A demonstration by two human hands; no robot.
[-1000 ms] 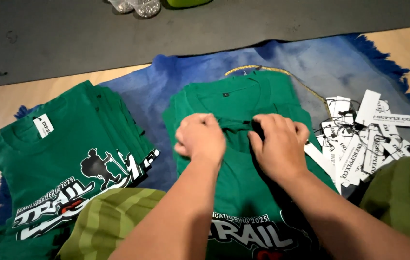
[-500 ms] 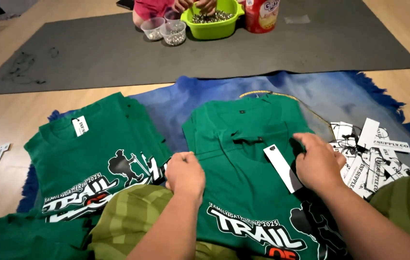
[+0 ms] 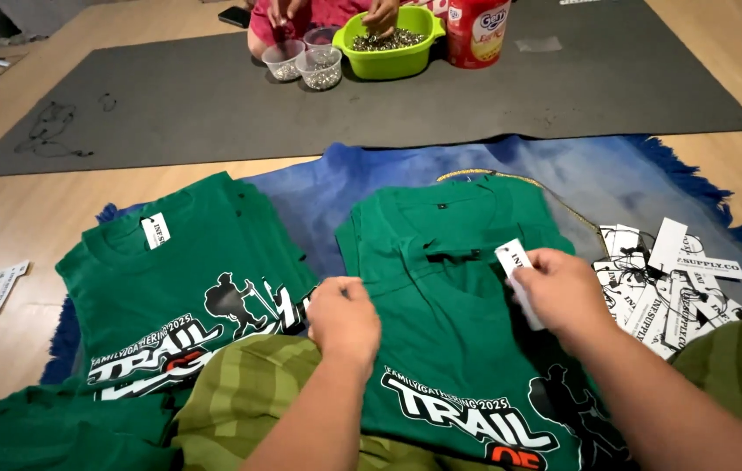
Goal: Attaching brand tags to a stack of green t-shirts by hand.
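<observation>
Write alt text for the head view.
The right hand holds a white paper tag over a flat green printed T-shirt; the left hand rests on its edge. A pile of white tags lies to the right.

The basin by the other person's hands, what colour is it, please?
The basin is lime green, in the head view.

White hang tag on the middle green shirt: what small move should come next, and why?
Probably lay the white hang tag flat near the collar. The right hand pinches it above the green T-shirt, the left hand rests on the fabric, and the neighbouring shirt's tag lies flat.
</observation>
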